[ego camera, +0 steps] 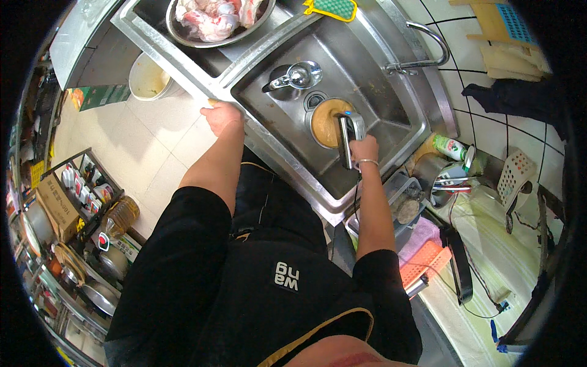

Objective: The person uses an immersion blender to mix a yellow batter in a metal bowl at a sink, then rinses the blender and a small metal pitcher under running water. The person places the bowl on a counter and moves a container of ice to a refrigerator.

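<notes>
My right hand (365,149) is closed on the handle of an electric hand mixer (351,133) with a small blue light. Its working end reaches into a round bowl of tan batter-like mixture (328,124), which stands in the steel sink basin (390,98). Beaters, if any, are hidden. My left hand (222,118) rests at the sink's front edge; its fingertips are partly hidden, and I see no object held in it. Beside the drain (316,99), left of the bowl, lies a shiny metal fixture or vessel (300,75) with a dark-tipped handle.
A metal bowl (270,16) of raw meat and bones (215,23) sits in the left basin. A curved faucet (440,43) rises behind the sink. Plastic containers (406,197), a green-white bottle (449,147) and an orange basket (424,264) crowd the right. A white bucket (149,80) stands left.
</notes>
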Motion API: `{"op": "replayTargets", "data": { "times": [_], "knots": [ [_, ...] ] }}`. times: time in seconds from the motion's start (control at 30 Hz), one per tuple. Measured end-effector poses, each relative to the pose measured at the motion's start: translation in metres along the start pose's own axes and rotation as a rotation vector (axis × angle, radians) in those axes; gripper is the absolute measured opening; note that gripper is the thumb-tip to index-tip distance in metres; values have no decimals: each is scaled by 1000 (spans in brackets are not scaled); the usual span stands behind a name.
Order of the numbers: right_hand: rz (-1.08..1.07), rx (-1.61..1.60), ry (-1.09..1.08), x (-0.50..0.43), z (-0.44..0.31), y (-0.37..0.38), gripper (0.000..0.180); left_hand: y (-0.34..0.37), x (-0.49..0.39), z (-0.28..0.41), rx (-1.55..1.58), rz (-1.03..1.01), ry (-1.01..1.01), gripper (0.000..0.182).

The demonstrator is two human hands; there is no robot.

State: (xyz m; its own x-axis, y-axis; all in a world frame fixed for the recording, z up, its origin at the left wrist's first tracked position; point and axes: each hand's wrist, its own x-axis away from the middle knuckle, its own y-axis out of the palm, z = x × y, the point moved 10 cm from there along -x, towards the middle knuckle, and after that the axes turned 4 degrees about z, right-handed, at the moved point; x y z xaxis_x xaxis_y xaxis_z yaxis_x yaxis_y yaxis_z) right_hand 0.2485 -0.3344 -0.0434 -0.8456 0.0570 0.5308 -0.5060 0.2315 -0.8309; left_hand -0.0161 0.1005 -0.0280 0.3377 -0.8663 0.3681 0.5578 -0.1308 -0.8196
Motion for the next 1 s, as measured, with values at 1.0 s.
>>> {"op": "replayTargets", "data": {
  "times": [1.0],
  "knots": [
    [-65, -38, -49, 52, -8, 18, 34, -4, 2, 1, 9, 10, -5, 50]
  ]
}}
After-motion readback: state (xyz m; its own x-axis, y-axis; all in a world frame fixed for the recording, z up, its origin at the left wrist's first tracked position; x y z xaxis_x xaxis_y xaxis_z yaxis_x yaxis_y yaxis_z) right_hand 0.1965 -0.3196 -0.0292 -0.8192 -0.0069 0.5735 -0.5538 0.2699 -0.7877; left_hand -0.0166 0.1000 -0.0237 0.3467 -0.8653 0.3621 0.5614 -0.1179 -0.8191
